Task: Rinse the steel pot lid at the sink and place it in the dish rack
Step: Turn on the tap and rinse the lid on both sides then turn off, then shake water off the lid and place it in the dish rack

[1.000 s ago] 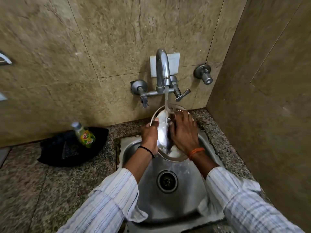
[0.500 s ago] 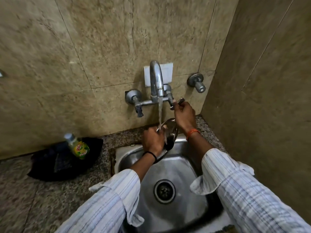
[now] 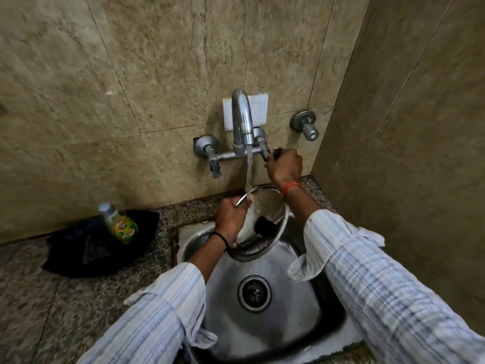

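Note:
The round steel pot lid [image 3: 273, 206], with a black knob at its middle, is tilted over the back of the steel sink [image 3: 291, 306]. My left hand [image 3: 231, 215] grips its left rim. Water runs from the curved tap [image 3: 242, 119] onto that rim and my fingers. My right hand [image 3: 284, 166] is closed around the tap's right lever handle, above and behind the lid. No dish rack is in view.
A green dish-soap bottle [image 3: 119, 223] stands on a dark cloth [image 3: 86, 248] on the speckled granite counter [image 3: 39, 298] left of the sink. A second valve [image 3: 305, 124] sticks out of the tiled wall at the right. A side wall closes in on the right.
My right hand left the lid and rose to the tap's right handle, which it now grips. The left hand alone holds the lid, turned so its knob side faces me.

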